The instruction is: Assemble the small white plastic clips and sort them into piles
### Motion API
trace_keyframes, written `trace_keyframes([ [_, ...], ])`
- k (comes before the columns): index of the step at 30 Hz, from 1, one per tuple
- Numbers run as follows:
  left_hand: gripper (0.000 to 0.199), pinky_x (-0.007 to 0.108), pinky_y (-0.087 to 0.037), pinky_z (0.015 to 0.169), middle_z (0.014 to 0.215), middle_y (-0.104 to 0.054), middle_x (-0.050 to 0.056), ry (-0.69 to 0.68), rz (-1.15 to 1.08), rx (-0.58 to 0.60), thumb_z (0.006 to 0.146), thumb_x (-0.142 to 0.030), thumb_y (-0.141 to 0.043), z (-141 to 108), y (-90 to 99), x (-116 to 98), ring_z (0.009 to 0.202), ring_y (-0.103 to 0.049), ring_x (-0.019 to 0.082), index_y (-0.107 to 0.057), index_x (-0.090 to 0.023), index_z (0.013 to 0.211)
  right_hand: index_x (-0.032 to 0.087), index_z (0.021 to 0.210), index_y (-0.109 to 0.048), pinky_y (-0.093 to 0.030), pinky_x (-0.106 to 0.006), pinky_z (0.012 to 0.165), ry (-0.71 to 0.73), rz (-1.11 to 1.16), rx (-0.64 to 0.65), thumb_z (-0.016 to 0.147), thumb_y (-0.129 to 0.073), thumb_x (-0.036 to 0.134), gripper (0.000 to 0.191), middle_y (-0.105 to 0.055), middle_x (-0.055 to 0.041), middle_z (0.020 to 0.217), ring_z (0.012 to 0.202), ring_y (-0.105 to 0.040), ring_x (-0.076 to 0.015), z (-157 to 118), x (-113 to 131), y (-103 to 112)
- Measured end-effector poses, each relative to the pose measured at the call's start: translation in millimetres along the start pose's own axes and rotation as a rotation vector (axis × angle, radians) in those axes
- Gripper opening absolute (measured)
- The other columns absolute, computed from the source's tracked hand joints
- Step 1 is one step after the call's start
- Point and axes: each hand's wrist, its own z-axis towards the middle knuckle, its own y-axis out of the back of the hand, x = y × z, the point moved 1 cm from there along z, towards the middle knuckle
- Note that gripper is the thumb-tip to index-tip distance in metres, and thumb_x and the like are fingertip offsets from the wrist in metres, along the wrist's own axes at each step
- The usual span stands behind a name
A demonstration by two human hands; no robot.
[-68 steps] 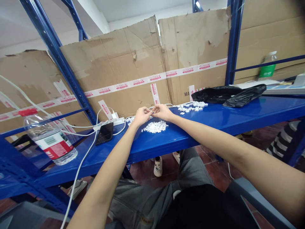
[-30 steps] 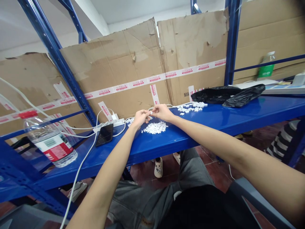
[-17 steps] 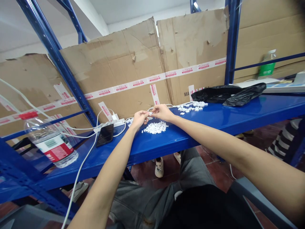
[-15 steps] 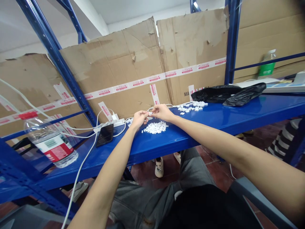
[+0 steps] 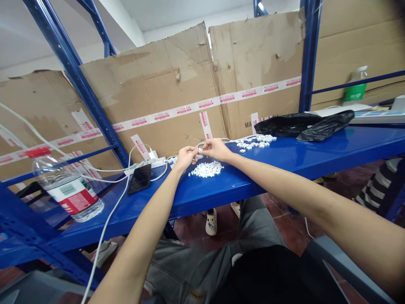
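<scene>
My left hand [image 5: 186, 158] and my right hand [image 5: 216, 150] meet fingertip to fingertip over the blue shelf [image 5: 193, 195]. Between them is a small white plastic piece [image 5: 200, 150], pinched by the fingers of both hands; its exact shape is too small to make out. Just in front of my hands lies a heap of tiny white pieces [image 5: 208, 169]. Larger white plastic pieces [image 5: 256, 142] are scattered to the right of my right hand. A few more white pieces [image 5: 172, 160] show behind my left hand, partly hidden by it.
To the left are a black phone [image 5: 139, 179], a white power strip [image 5: 157, 163] with cables, and a large water bottle [image 5: 65, 185]. A black plastic bag [image 5: 303, 123] lies at the right. Cardboard [image 5: 164, 88] walls the back. Another person's shoe [image 5: 211, 222] shows under the shelf.
</scene>
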Motion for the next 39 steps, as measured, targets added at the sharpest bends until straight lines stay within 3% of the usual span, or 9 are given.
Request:
trace_keyframes([
  [22, 0.016, 0.019, -0.033, 0.039, 0.067, -0.067, 0.006, 0.010, -0.007, 0.046, 0.084, -0.017, -0.073, 1.3, 2.3, 1.7, 0.042, -0.050, 0.007, -0.059, -0.011, 0.080, 0.014, 0.072, -0.063, -0.049, -0.024, 0.051, -0.010, -0.007, 0.022, 0.075, -0.080, 0.018, 0.018, -0.065, -0.0005, 0.058, 0.052, -0.063, -0.0133, -0.6, 1.2, -0.2],
  [35, 0.020, 0.019, -0.033, 0.040, 0.053, -0.060, 0.002, -0.001, 0.028, 0.049, 0.080, -0.023, -0.078, 0.0, 0.4, 0.2, 0.041, -0.048, 0.008, -0.062, -0.011, 0.079, 0.014, 0.070, -0.063, -0.049, -0.023, 0.050, -0.009, -0.010, 0.030, 0.075, -0.079, 0.016, 0.016, -0.064, 0.0003, 0.056, 0.050, -0.062, -0.0124, -1.6, 1.5, 0.4],
  [39, 0.017, 0.020, -0.034, 0.040, 0.057, -0.064, 0.005, -0.011, 0.023, 0.052, 0.081, -0.021, -0.077, -1.0, 0.6, -0.6, 0.041, -0.049, 0.008, -0.063, -0.010, 0.078, 0.013, 0.069, -0.065, -0.049, -0.024, 0.050, -0.009, 0.003, 0.028, 0.075, -0.078, 0.014, 0.015, -0.064, -0.0002, 0.055, 0.049, -0.062, -0.0124, -2.2, 1.5, 0.8],
])
